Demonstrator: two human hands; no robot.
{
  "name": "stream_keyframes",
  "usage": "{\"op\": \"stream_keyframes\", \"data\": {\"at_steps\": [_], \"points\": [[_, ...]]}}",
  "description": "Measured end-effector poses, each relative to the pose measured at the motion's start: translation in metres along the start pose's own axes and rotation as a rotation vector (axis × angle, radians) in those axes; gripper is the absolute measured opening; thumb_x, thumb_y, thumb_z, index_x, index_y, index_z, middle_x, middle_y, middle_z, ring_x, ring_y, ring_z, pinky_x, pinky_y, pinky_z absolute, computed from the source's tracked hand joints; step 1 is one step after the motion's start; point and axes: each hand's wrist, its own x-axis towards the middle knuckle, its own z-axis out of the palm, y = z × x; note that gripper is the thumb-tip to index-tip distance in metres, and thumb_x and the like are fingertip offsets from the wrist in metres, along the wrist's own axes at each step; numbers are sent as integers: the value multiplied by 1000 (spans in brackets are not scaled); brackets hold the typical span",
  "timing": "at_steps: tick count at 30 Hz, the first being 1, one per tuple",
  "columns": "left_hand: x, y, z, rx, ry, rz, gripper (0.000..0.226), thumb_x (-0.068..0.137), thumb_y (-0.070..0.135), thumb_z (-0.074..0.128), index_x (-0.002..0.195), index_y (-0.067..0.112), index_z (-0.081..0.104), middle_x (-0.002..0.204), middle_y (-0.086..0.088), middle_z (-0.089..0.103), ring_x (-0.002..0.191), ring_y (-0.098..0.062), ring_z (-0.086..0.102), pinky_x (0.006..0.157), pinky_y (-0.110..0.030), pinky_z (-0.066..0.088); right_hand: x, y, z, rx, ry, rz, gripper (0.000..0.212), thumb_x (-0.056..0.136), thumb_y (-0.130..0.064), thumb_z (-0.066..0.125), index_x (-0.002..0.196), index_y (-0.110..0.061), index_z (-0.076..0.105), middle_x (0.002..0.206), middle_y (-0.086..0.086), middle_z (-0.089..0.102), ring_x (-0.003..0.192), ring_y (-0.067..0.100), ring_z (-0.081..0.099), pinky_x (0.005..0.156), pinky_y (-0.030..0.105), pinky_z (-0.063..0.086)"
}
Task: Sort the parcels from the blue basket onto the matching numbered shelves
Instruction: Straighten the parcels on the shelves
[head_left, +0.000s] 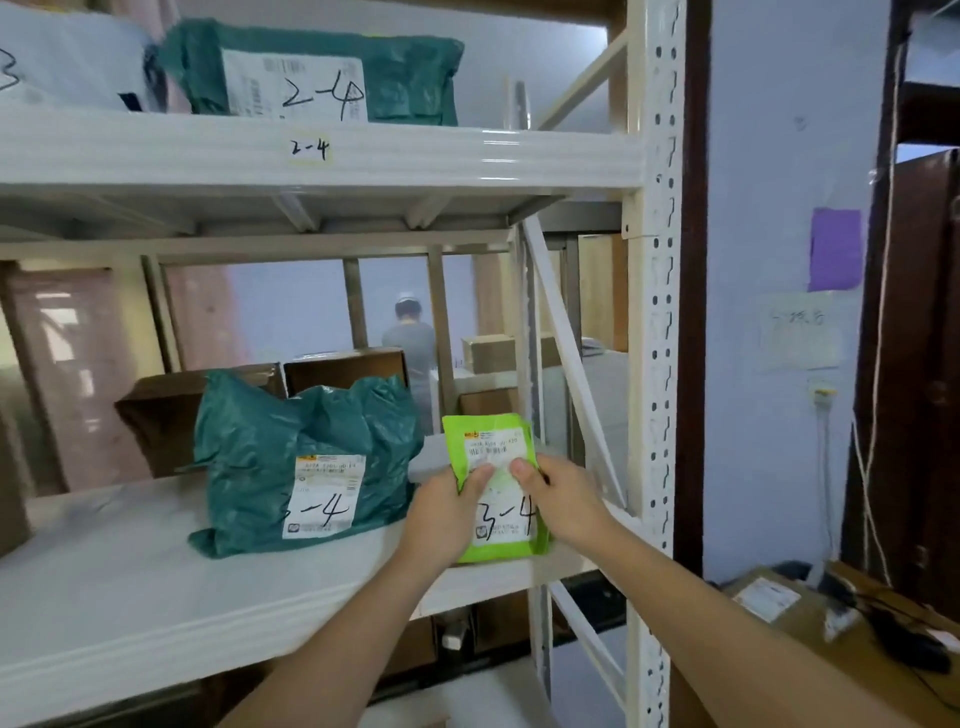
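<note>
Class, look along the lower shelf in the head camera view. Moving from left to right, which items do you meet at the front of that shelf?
Dark green plastic mailer bag marked 3-4 → left hand → bright green pouch parcel marked 3-4, held by both hands → right hand → cream perforated steel shelf upright.

Upper shelf (311, 156): bagged parcel marked 2-4 (311, 73) lies on it, above a tag reading 2-4 (309, 149) on the shelf's front edge.
Lower shelf (156, 597): bagged parcel marked 3-4 (306, 467) stands on it; cardboard boxes (208, 400) behind it.
Small parcel marked 3-4 (498, 493): just right of the bagged one, at the shelf's front edge, left hand (447, 514) on its left side, right hand (561, 504) on its right.
Upright post (657, 312): right of both shelves.
</note>
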Motion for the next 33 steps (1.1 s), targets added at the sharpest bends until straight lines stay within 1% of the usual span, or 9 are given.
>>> {"op": "stream_keyframes", "data": {"at_steps": [5, 6, 8, 11, 17, 22, 24, 26, 33], "points": [[0, -6, 8, -129, 116, -173, 28, 101, 43, 57, 118, 21, 61, 106, 3, 71, 96, -15, 67, 75, -32, 50, 24, 20, -2, 70, -102, 2, 25, 96, -47, 60, 94, -25, 73, 87, -3, 76, 77, 13, 72, 76, 43, 59], [-1, -5, 7, -162, 140, -204, 25, 100, 39, 61, 118, 22, 59, 106, 3, 70, 93, -11, 66, 71, -27, 49, 28, 22, -5, 78, -117, 7, 23, 95, -46, 63, 98, -25, 72, 91, -3, 76, 79, 12, 72, 77, 42, 59], [-2, -6, 7, -138, 181, -240, 24, 97, 30, 68, 116, 25, 54, 96, 2, 67, 84, -7, 63, 60, -21, 42, 34, 24, -12, 67, -171, 26, 24, 93, -37, 70, 113, -23, 67, 97, -4, 73, 77, 6, 67, 67, 22, 56], [0, -15, 9, -25, 240, -234, 31, 92, 22, 74, 117, 21, 56, 80, 1, 61, 78, -14, 61, 62, -29, 44, 37, 31, -16, 116, -206, 112, 64, 84, -29, 81, 138, -24, 47, 99, 0, 64, 69, 9, 62, 46, 12, 42], [-4, -17, 24, 279, 292, -98, 22, 90, 10, 72, 93, 28, 60, 106, 6, 51, 100, -15, 57, 91, -30, 49, 34, 42, -7, -203, -288, -247, 11, 87, -30, 76, 95, -22, 76, 101, 1, 62, 90, 13, 60, 79, 26, 44], [-9, -12, 29, 328, 210, -42, 22, 88, 16, 61, 81, 36, 68, 98, 10, 66, 96, -11, 61, 89, -35, 52, 37, 40, 1, -437, -283, -398, 21, 96, -35, 62, 106, -27, 78, 99, 2, 63, 93, 19, 59, 71, 30, 41], [-10, -6, 28, 279, 200, -82, 12, 86, 29, 62, 91, 30, 73, 101, 10, 67, 97, -12, 63, 88, -36, 53, 38, 36, 4, -524, -247, -425, 25, 97, -38, 56, 104, -26, 77, 97, 1, 64, 92, 20, 61, 70, 31, 46], [-8, -5, 27, 258, 175, -148, 24, 85, 39, 61, 103, 29, 72, 106, 10, 68, 99, -13, 63, 89, -35, 53, 37, 33, 11, -606, -225, -440, 31, 100, -40, 50, 102, -22, 75, 98, 3, 63, 93, 22, 60, 70, 33, 46], [1, -12, 33, 446, 56, -185, 34, 100, 34, 48, 129, 21, 58, 133, -4, 57, 119, -24, 56, 100, -38, 46, 41, 28, 24, -731, -234, -424, 40, 101, -43, 42, 100, -13, 69, 100, 9, 64, 97, 27, 56, 66, 33, 37]]}}
